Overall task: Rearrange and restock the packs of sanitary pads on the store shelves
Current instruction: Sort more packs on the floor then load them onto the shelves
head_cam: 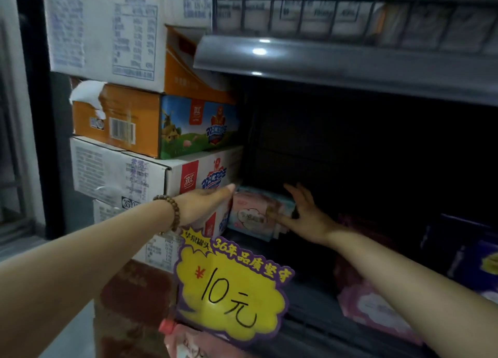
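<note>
Mid-frame, the left hand (207, 204) and right hand (301, 215), both spread wide, press the sides of a pink pack (253, 215), apparently squaring it into the dark shelf (310, 320) corner.

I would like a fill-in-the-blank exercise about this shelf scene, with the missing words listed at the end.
1. Both hands reach for the pink pack at the ____ end of the dark shelf.
2. The left hand has a ____ bracelet on its wrist.
3. The yellow price sign shows the number ____.
4. The right hand presses the pack with its fingers ____.

Missing words: left; beaded; 10; spread
</note>
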Demonstrator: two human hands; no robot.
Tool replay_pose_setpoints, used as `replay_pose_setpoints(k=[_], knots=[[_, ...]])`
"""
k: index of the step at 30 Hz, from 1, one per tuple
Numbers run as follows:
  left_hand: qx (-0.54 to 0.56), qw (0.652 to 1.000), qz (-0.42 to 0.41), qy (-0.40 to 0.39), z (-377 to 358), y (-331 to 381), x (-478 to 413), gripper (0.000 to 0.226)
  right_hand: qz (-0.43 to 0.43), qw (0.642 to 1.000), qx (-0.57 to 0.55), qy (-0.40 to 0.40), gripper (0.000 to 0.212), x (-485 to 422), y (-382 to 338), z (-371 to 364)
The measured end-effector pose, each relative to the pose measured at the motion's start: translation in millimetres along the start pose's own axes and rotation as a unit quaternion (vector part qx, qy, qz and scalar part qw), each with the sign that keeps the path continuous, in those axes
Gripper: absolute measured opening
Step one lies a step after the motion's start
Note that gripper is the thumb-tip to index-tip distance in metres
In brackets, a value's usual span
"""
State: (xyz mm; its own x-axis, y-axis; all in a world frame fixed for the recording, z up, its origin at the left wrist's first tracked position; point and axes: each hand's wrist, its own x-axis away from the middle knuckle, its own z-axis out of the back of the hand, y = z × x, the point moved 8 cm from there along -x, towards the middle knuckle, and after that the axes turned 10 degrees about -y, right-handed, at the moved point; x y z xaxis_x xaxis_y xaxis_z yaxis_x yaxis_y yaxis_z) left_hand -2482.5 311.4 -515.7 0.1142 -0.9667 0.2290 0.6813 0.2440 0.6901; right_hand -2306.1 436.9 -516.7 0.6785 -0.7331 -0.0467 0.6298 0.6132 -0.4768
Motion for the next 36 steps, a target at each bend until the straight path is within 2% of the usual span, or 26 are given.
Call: replay_pose_setpoints(k=[2,4,5,7,9,10,12,14,16,18,19,21,23,25,28,30,31,33,34,36], knots=[[0.016,0.999,-0.035,0.020,2,8,23,0.113,0.034,0.998,0.040,-0.027,0.087,35,-23,4],[0.010,0.998,-0.067,0.015,-7,18,53,0.098,0.067,0.994,0.073,-0.044,0.079,74,-47,3],[-0.003,0.997,-0.080,0.018,-11,18,67,0.100,0.080,0.994,0.070,-0.039,0.074,94,-57,2],[-0.003,0.996,-0.088,0.032,-24,11,95,0.104,0.104,0.993,0.040,-0.024,0.067,132,-75,-8],[0.008,0.992,-0.102,0.073,-41,-3,123,0.077,0.123,0.992,0.004,-0.015,0.062,165,-90,-28],[0.005,0.990,-0.106,0.096,-51,-12,135,0.071,0.132,0.991,-0.016,-0.016,0.060,179,-95,-43],[0.000,0.984,-0.119,0.136,-74,-36,152,0.081,0.125,0.990,-0.054,-0.036,0.056,201,-95,-82],[0.018,0.988,-0.080,0.134,-104,-75,163,0.075,0.092,0.989,-0.093,-0.063,0.053,216,-86,-129],[0.069,0.993,-0.010,0.099,-139,-119,168,0.068,0.046,0.984,-0.141,-0.101,0.052,226,-72,-177],[0.099,0.992,0.053,0.066,-172,-158,174,0.072,-0.014,0.973,-0.178,-0.144,0.052,232,-55,-222],[0.106,0.989,0.088,0.046,-185,-174,177,0.076,-0.049,0.964,-0.201,-0.168,0.055,233,-46,-244],[0.135,0.979,0.152,0.021,-206,-211,180,0.084,-0.136,0.931,-0.267,-0.208,0.073,237,-25,-286],[0.176,0.963,0.204,-0.001,-225,-243,185,0.093,-0.232,0.888,-0.330,-0.222,0.086,245,-4,-324],[0.203,0.946,0.251,-0.013,-240,-275,186,0.090,-0.316,0.830,-0.398,-0.228,0.092,252,13,-357],[0.234,0.922,0.305,-0.045,-260,-314,181,0.087,-0.369,0.745,-0.489,-0.265,0.115,255,14,-400],[0.279,0.904,0.320,-0.051,-268,-327,174,0.093,-0.376,0.723,-0.506,-0.283,0.128,248,13,-420],[0.302,0.894,0.329,-0.045,-271,-332,171,0.091,-0.377,0.718,-0.508,-0.290,0.125,245,11,-427],[0.362,0.862,0.355,-0.034,-279,-340,166,0.085,-0.380,0.710,-0.508,-0.305,0.102,241,4,-437],[0.389,0.845,0.365,-0.039,-284,-343,164,0.087,-0.378,0.707,-0.510,-0.311,0.091,240,-1,-440],[0.422,0.821,0.379,-0.064,-291,-345,161,0.095,-0.379,0.703,-0.502,-0.330,0.083,240,-4,-449]])
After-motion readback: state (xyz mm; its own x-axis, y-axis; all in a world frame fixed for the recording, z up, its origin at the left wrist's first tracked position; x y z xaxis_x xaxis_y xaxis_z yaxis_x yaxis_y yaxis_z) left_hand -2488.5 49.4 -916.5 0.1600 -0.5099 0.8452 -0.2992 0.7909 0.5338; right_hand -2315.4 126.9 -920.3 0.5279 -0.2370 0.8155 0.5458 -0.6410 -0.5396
